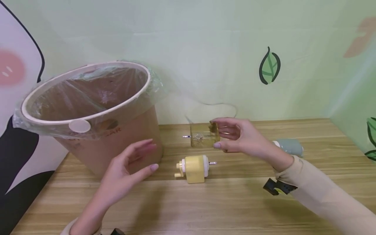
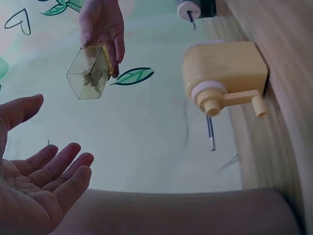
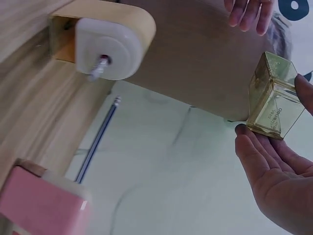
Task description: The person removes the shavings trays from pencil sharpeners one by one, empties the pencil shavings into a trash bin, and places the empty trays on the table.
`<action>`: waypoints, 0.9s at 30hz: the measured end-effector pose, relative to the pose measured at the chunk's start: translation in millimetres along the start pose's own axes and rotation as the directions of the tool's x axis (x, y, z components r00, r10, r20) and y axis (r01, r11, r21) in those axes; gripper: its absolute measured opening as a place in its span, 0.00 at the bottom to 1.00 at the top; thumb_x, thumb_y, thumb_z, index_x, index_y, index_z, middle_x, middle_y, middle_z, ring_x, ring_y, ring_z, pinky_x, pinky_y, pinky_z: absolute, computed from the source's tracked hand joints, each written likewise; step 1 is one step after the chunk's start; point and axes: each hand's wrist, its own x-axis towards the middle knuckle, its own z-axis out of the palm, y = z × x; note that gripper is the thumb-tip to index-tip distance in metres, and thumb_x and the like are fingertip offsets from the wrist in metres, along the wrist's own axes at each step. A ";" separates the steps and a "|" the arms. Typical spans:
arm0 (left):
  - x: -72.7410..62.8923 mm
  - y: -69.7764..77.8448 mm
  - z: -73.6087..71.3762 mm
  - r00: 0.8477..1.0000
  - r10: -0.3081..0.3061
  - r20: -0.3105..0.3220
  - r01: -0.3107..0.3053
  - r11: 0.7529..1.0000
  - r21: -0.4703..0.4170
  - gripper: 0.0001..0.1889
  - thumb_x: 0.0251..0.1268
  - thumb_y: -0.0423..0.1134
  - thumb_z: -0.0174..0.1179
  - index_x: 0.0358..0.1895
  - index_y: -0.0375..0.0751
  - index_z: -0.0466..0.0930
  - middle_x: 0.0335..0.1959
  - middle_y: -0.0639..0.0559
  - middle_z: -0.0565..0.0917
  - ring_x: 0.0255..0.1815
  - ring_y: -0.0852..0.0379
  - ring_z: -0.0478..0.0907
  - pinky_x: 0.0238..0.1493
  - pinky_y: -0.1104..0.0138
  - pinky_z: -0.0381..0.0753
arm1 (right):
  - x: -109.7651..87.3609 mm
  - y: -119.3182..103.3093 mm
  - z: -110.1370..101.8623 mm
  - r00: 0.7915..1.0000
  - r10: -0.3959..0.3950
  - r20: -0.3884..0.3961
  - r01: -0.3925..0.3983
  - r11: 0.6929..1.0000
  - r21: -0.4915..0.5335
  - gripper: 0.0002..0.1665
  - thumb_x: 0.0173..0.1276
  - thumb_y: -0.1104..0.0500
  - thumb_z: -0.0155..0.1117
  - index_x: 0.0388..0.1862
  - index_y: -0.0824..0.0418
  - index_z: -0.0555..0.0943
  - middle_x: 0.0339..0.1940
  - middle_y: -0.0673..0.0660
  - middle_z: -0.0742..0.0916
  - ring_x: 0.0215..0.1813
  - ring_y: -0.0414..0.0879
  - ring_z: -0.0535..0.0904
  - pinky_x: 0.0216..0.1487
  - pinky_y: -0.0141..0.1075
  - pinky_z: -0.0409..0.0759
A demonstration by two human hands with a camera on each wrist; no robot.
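Note:
My right hand (image 1: pixel 239 135) grips a see-through yellow shavings drawer (image 1: pixel 202 139) between thumb and fingers, held up off the table. Pale shavings lie inside the drawer, as the left wrist view also shows. Nearer to me stands a yellow crank pencil sharpener (image 1: pixel 195 169), with a pencil end (image 1: pixel 212 163) sticking out of its white front; its drawer slot gapes in the right wrist view. My left hand (image 1: pixel 124 173) hovers beside the bin with thumb and fingers spread, holding nothing. In the left wrist view its palm (image 2: pixel 29 196) faces the drawer.
A large brown bin (image 1: pixel 141 130) lined with a clear bag stands at the left. Behind the drawer lies a blue pencil (image 3: pixel 98 139). A pink object (image 3: pixel 44 203) sits past it, partly hidden by my right hand in the head view. A grey-blue object (image 1: pixel 290 147) rests at the right.

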 end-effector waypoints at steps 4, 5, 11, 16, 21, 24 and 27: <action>-4.7 6.8 -10.5 0.999 0.014 -0.049 -0.013 1.000 0.021 0.27 0.53 0.31 0.64 0.58 0.43 0.70 0.50 0.48 0.80 0.51 0.65 0.75 0.49 0.79 0.72 | 7.2 -9.0 1.4 0.999 -0.031 -0.009 0.032 0.999 0.011 0.35 0.55 0.68 0.67 0.62 0.70 0.66 0.60 0.65 0.74 0.61 0.56 0.70 0.59 0.41 0.70; -5.6 8.5 -12.9 0.998 0.018 -0.064 -0.017 1.000 0.020 0.27 0.52 0.30 0.64 0.58 0.44 0.70 0.49 0.48 0.80 0.50 0.65 0.75 0.49 0.79 0.72 | 8.9 -11.4 1.8 0.999 -0.041 -0.012 0.041 0.999 0.012 0.35 0.54 0.68 0.67 0.62 0.71 0.66 0.59 0.65 0.75 0.61 0.55 0.70 0.59 0.40 0.70; -11.0 17.2 -28.4 0.989 0.052 -0.138 -0.052 0.999 0.007 0.26 0.51 0.23 0.62 0.57 0.37 0.71 0.47 0.54 0.81 0.49 0.63 0.77 0.48 0.77 0.74 | 17.8 -26.2 3.5 0.996 -0.076 -0.041 0.077 0.997 0.010 0.35 0.54 0.69 0.67 0.62 0.69 0.66 0.60 0.63 0.75 0.61 0.53 0.71 0.59 0.38 0.71; -16.9 23.8 -43.2 0.977 0.013 -0.214 -0.024 0.999 -0.047 0.25 0.51 0.19 0.59 0.57 0.33 0.71 0.47 0.50 0.81 0.48 0.62 0.77 0.47 0.77 0.75 | 25.3 -40.6 5.1 0.994 -0.094 -0.048 0.095 0.995 0.015 0.36 0.54 0.68 0.67 0.62 0.67 0.66 0.61 0.61 0.75 0.61 0.52 0.71 0.59 0.37 0.71; -21.4 26.8 -59.8 0.962 -0.043 -0.270 0.023 0.997 -0.075 0.25 0.55 0.21 0.58 0.59 0.35 0.69 0.47 0.51 0.81 0.48 0.61 0.77 0.46 0.79 0.74 | 33.0 -54.1 5.6 0.990 -0.128 -0.060 0.130 0.991 0.018 0.35 0.55 0.68 0.67 0.62 0.67 0.67 0.60 0.60 0.75 0.60 0.50 0.72 0.58 0.35 0.71; -24.7 28.5 -68.6 0.950 -0.079 -0.301 0.058 0.995 -0.081 0.25 0.57 0.23 0.57 0.60 0.36 0.69 0.48 0.50 0.81 0.49 0.61 0.77 0.46 0.80 0.74 | 36.7 -61.6 6.2 0.988 -0.142 -0.062 0.144 0.989 0.029 0.35 0.54 0.68 0.67 0.62 0.66 0.67 0.59 0.59 0.76 0.59 0.48 0.72 0.58 0.35 0.71; -27.1 28.9 -76.6 0.934 -0.106 -0.342 0.076 0.992 -0.101 0.24 0.57 0.23 0.57 0.59 0.35 0.69 0.49 0.46 0.80 0.50 0.60 0.77 0.45 0.80 0.74 | 40.0 -68.5 8.0 0.986 -0.153 -0.063 0.156 0.986 0.049 0.35 0.54 0.67 0.67 0.62 0.66 0.68 0.59 0.59 0.76 0.58 0.48 0.73 0.58 0.35 0.72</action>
